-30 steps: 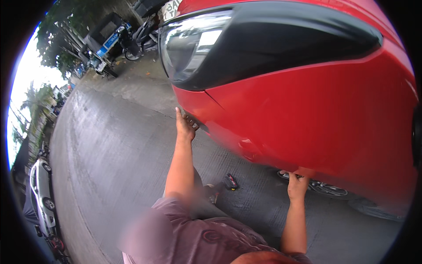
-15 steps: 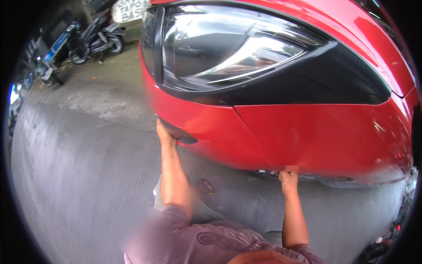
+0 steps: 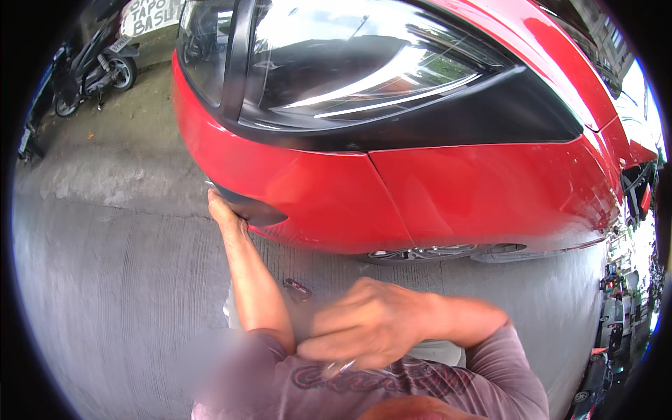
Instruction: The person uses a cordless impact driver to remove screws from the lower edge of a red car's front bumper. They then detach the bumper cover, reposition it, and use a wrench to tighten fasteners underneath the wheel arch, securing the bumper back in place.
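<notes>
A red car (image 3: pixel 308 178) fills the upper middle, its large clear headlight (image 3: pixel 336 63) edged by black trim. My left arm is stretched out, and my left hand (image 3: pixel 225 210) is at the dark recess (image 3: pixel 255 208) low on the car's bumper. Its fingers are mostly hidden. A small shiny bit shows by their tips. My right hand (image 3: pixel 374 322) is held up before my chest, away from the car and blurred by motion. Its fingers are curled in, and a thin shiny piece (image 3: pixel 339 367) shows beneath them, too smeared to name.
Under the car's side shows a wheel (image 3: pixel 423 252). A small dark and red thing (image 3: pixel 297 287) lies on the grey concrete ground (image 3: pixel 119 273) beside my left arm. Motorbikes (image 3: pixel 105 73) stand at the far left near a white sign (image 3: pixel 148 17). Other vehicles (image 3: pixel 612 325) are at the right edge.
My right hand has left the car's lower edge near the wheel and come back toward my chest. My left hand stays at the bumper. The view has shifted to the right.
</notes>
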`<state>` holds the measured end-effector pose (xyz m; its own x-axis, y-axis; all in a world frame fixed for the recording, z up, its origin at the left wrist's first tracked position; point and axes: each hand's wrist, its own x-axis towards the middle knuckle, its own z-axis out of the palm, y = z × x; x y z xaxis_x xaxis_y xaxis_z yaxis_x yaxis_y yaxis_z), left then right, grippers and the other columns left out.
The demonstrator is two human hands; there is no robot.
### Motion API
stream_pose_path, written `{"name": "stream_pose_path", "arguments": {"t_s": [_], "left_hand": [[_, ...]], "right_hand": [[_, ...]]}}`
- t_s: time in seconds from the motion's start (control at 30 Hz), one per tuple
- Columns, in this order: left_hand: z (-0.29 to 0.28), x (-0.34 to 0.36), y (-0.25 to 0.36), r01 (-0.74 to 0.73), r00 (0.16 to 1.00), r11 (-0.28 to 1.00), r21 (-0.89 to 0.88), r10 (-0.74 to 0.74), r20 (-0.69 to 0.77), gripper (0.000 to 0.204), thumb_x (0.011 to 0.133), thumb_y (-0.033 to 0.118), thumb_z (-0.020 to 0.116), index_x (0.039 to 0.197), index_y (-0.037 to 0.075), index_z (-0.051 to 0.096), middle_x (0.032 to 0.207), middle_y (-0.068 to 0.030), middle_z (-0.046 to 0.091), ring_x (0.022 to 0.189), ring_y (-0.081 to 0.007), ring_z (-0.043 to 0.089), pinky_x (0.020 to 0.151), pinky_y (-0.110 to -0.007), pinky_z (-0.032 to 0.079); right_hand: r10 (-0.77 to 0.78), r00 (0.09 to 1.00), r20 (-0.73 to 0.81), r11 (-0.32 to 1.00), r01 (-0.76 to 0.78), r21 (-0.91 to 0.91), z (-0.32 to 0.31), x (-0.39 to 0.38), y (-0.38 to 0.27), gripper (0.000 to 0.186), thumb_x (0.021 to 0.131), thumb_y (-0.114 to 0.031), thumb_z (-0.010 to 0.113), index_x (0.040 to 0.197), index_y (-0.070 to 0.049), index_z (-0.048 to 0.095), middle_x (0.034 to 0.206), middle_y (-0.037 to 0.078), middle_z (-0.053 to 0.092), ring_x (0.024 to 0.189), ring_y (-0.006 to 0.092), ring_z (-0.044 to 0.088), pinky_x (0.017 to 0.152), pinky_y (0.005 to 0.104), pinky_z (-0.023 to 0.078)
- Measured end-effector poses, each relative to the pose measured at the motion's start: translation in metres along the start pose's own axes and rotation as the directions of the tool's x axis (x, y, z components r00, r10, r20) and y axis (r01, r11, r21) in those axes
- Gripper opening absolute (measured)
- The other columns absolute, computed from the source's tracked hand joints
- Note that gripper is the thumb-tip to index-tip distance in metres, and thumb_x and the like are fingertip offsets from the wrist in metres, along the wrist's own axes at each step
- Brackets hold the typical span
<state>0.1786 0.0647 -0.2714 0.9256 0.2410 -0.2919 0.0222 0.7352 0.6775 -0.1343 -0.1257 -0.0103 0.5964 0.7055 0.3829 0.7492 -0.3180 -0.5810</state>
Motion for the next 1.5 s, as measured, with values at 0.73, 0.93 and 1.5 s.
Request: {"name": "stream_pose_path", "arguments": {"t_s": [0.73, 0.93, 1.5], "left_hand": [[-0.001, -0.024, 0.012, 0.002, 0.973, 0.996, 0.092, -0.024, 0.231, 0.061, 0.112, 0.041, 0.053, 0.154, -0.004, 0.048, 0.156, -0.0215, 0.051, 0.143, -0.0348, 0.053, 0.119, -0.046, 0.043], [-0.001, -0.02, 0.03, -0.133, 0.959, 0.965, 0.225, 0.067, 0.277, 0.067, 0.113, 0.042, 0.054, 0.16, -0.004, 0.043, 0.163, -0.0235, 0.046, 0.15, -0.0365, 0.047, 0.124, -0.047, 0.038], [0.111, -0.201, 0.12, -0.889, 0.382, 0.022, 0.457, 0.585, 0.716, 0.123, 0.083, 0.054, 0.093, 0.173, 0.002, 0.029, 0.175, -0.0262, 0.034, 0.162, -0.0434, 0.036, 0.13, -0.058, 0.033]], "right_hand": [[-0.39, 0.88, -0.27, 0.913, 0.332, -0.237, -0.054, 0.078, 0.082, 0.035, 0.095, -0.029, 0.084, 0.076, -0.008, 0.063, 0.069, 0.006, 0.058, 0.06, 0.0288, 0.061, 0.053, 0.0413, 0.047], [-0.386, 0.87, -0.309, 0.915, 0.318, -0.248, -0.053, 0.073, 0.08, 0.039, 0.097, -0.031, 0.083, 0.075, -0.007, 0.062, 0.068, 0.007, 0.057, 0.06, 0.0295, 0.061, 0.054, 0.0415, 0.047], [-0.474, 0.844, -0.251, 0.88, 0.443, -0.175, 0.004, 0.01, 0.048, 0.028, 0.086, -0.029, 0.081, 0.075, -0.013, 0.06, 0.071, 0.002, 0.061, 0.067, 0.0236, 0.069, 0.054, 0.04, 0.054]]}}
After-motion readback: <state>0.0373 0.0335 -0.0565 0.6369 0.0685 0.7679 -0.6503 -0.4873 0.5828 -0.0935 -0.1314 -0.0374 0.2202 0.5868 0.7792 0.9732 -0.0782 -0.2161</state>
